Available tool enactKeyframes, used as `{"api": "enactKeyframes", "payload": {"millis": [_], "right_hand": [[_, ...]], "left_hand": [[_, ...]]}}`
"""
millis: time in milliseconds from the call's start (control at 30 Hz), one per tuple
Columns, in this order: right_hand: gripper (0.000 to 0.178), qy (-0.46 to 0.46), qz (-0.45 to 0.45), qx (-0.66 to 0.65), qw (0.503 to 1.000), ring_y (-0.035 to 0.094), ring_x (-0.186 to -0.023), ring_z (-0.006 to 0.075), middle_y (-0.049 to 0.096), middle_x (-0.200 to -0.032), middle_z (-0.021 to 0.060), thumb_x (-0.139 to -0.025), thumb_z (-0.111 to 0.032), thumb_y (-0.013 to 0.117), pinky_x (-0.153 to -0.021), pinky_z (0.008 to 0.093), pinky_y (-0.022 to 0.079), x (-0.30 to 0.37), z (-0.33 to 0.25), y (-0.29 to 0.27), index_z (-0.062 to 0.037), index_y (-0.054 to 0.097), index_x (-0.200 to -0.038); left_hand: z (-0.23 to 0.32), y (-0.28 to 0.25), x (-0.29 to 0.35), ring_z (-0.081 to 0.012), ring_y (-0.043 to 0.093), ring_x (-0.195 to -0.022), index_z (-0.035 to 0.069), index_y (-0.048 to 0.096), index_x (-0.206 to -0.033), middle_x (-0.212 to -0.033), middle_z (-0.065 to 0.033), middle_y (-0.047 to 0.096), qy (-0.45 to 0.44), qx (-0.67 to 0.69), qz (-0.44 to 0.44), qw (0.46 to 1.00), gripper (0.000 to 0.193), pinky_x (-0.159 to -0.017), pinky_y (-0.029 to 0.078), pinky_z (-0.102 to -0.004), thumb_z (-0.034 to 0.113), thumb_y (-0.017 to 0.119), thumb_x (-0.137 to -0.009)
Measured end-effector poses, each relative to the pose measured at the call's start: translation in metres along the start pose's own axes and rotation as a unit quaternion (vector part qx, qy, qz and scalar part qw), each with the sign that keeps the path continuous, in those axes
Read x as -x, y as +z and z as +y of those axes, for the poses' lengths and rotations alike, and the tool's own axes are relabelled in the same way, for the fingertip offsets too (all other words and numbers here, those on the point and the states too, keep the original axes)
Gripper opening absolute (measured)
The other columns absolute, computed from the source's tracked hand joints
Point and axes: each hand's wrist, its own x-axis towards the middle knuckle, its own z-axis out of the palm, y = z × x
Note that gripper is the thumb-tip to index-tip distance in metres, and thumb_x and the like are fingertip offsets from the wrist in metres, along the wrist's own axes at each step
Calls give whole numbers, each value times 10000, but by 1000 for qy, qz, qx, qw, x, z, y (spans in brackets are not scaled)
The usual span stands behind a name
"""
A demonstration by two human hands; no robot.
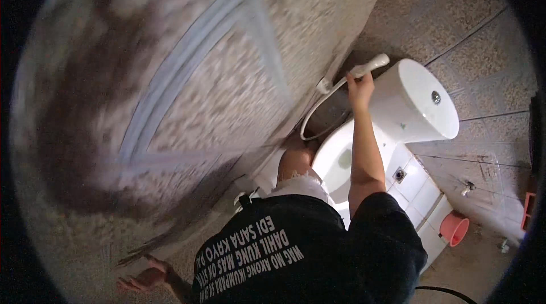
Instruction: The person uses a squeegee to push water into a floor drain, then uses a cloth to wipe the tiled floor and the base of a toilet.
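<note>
My right hand is closed around a white handheld bidet sprayer beside the toilet tank. From the sprayer a white hose loops down along the wall, and a white wall fitting sits just left of my fingers. Below my right forearm is the white toilet bowl, partly hidden by the arm. Its tank has a round metal flush button on top. Low at the left, my left hand has its fingers apart and holds nothing, close to a rough wall.
A textured wall fills the left side, close by. Right of the toilet, a floor drain lies in white tiles. A tap juts from the right wall above a red-pink bucket. A dark hose curves at the lower right.
</note>
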Motion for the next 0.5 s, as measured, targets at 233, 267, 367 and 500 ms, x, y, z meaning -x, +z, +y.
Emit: {"api": "enactKeyframes", "payload": {"millis": [233,267,367,500], "right_hand": [[279,28,-15,18,999,616,-755,265,620,-850,143,-713,-102,697,-686,341,473,56,33,49,-21,583,-954],[273,47,-18,17,999,621,-768,263,622,-859,146,-717,-103,692,-690,341,474,61,35,53,-20,583,-954],[258,0,-43,138,989,622,-780,294,629,-901,136,-726,-104,675,-728,375,470,64,45,72,-30,584,-955],[258,101,-31,163,981,615,-785,328,639,-858,125,-728,-203,692,-706,406,466,74,21,88,-78,584,-926]], "left_hand": [[-33,-1,10,-397,213,-1308,62,325,-1284,-1397,-229,211,-4,61,-97,993,514,-1050,181,-583,323,520,-887],[-40,-1,12,-401,205,-1310,60,321,-1286,-1408,-230,187,20,50,-124,991,511,-1048,183,-581,324,511,-892],[-49,16,33,-400,190,-1315,56,301,-1305,-1410,-233,182,41,22,-40,998,535,-1041,172,-588,334,504,-896],[-42,19,32,-399,171,-1318,51,295,-1309,-1411,-233,172,37,6,-50,998,546,-1040,171,-586,340,503,-895]]}}
